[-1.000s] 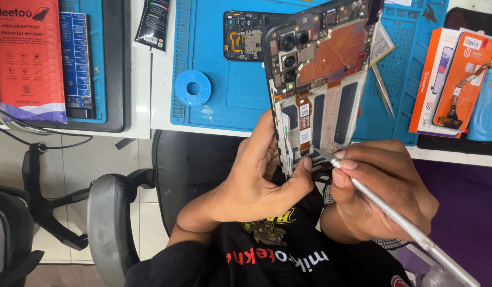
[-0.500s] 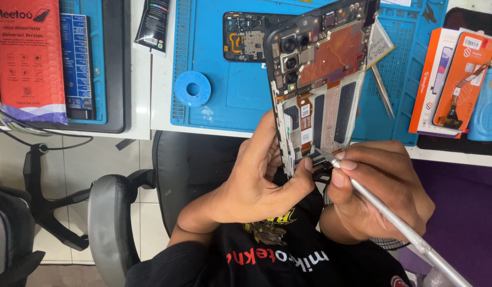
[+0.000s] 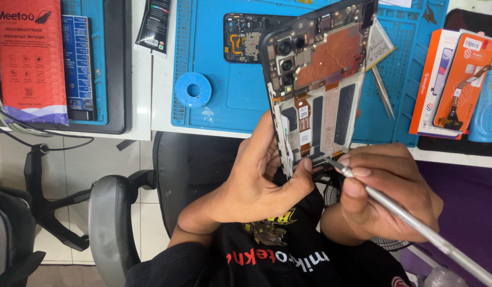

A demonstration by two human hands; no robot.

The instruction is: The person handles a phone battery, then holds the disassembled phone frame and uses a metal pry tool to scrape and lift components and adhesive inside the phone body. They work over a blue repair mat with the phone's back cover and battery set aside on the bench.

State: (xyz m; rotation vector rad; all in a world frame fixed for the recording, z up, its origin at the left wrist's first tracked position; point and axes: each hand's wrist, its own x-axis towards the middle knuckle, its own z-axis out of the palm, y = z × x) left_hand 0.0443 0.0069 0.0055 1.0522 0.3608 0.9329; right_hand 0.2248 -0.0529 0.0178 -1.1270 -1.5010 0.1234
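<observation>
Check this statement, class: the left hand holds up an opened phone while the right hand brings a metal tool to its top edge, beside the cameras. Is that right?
Not quite. In the head view the right hand brings the metal tool to the opened phone at its bottom edge, not the top beside the cameras. The left hand does hold the phone up.

Left hand (image 3: pixel 259 183) and right hand (image 3: pixel 384 194) both clenched, close together

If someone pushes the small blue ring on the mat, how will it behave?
The blue ring lies flat on the blue work mat, so it would probably slide, not roll. It looks small and hollow, so likely light. Stood on edge, it might roll away.
</observation>
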